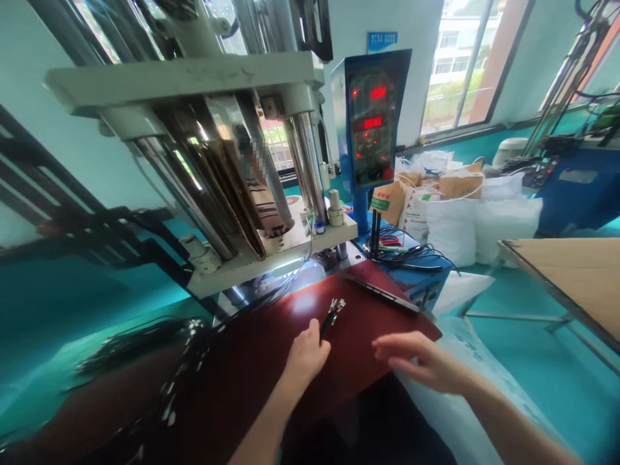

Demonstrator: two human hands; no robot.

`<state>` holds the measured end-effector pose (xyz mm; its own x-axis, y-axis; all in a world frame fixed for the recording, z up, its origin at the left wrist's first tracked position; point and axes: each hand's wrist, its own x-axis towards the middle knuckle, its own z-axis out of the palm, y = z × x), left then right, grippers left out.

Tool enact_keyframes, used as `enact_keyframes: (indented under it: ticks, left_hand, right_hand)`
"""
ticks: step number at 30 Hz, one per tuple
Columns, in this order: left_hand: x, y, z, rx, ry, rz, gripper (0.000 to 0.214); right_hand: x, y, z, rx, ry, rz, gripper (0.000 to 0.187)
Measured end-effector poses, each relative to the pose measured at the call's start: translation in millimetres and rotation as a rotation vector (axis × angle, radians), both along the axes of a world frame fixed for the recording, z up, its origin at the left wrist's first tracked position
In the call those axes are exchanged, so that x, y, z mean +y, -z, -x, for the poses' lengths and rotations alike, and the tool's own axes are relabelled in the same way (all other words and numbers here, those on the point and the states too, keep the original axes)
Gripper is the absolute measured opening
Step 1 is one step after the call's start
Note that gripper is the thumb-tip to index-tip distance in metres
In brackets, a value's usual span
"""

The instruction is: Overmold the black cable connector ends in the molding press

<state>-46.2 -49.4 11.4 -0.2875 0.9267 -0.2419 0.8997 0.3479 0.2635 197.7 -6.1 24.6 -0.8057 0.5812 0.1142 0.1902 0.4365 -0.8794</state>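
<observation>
My left hand (305, 356) grips a small bunch of black wires (328, 325), whose metal crimp terminals (337, 306) stick up and away from me. My right hand (421, 361) hovers to the right with its fingers spread, holding nothing, over the edge of a dark red work mat (382, 329). Its fingertips seem not to touch the mat, though I cannot be sure. Beyond both hands stands the steel-columned press (203, 148), with its white base plate (276, 258) at the mat's far end.
A blue control box with red digital readouts (371, 116) stands behind the press. Coiled cables (397, 252) lie at its foot. A long bundle of black wires (140, 342) lies to the left. White sacks and paper bags (450, 213) are heaped at right, near a cardboard sheet (566, 278).
</observation>
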Motion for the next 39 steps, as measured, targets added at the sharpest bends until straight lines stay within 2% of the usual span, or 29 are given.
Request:
enact_keyframes:
  ticks: [4,8,10,13,15,17,19,22,27,30,33,36,39]
  left_hand:
    - [-1,12.5,-2,-0.028,0.008,-0.063,0.017]
    - [1,18.7,2,-0.014,0.030,-0.087,0.005]
    - [1,15.7,4,-0.167,0.018,-0.108,0.003]
    - [-4,7.6,2,-0.665,-0.001,-0.063,0.003]
    - [-7,4.1,-2,-0.925,0.010,-0.010,0.010]
    - [-8,4.5,-4,-1.012,0.015,-0.028,0.018]
    - [-7,8.6,-6,-0.998,-0.006,-0.095,0.022]
    - [-3,15.6,-6,-0.929,-0.014,-0.167,0.025]
    - [6,13.9,-12,-0.932,-0.012,-0.202,0.021]
    - [12,7.4,-18,-1.036,-0.061,-0.178,0.017]
    - [18,1.9,-25,-1.172,-0.100,-0.127,0.017]
    - [24,-0.4,-32,-1.190,-0.155,-0.190,0.018]
    - [27,-0.1,-33,-1.231,-0.135,-0.185,0.022]
  right_hand:
    - [26,19.1,44,0.121,0.119,-0.011,0.030]
    - [41,37.5,67,0.194,0.185,0.049,0.029]
    - [47,36.2,72,0.227,0.272,0.080,0.030]
    - [56,23.4,79,0.301,0.360,0.175,0.036]
    - [61,14.0,87,0.348,0.271,0.271,0.040]
    - [66,8.1,95,0.336,0.121,0.331,0.043]
    - [68,6.3,104,0.275,0.029,0.334,0.049]
    - [66,6.3,112,0.187,-0.001,0.289,0.057]
    - [62,-4.2,105,0.167,-0.159,0.314,0.057]
    - [61,-12.0,99,0.169,-0.187,0.383,0.056]
    - [58,-16.3,98,0.101,-0.150,0.375,0.059]
    - [54,-20.5,103,0.007,-0.143,0.372,0.063]
    - [56,-24.4,105,-0.066,-0.187,0.339,0.063]
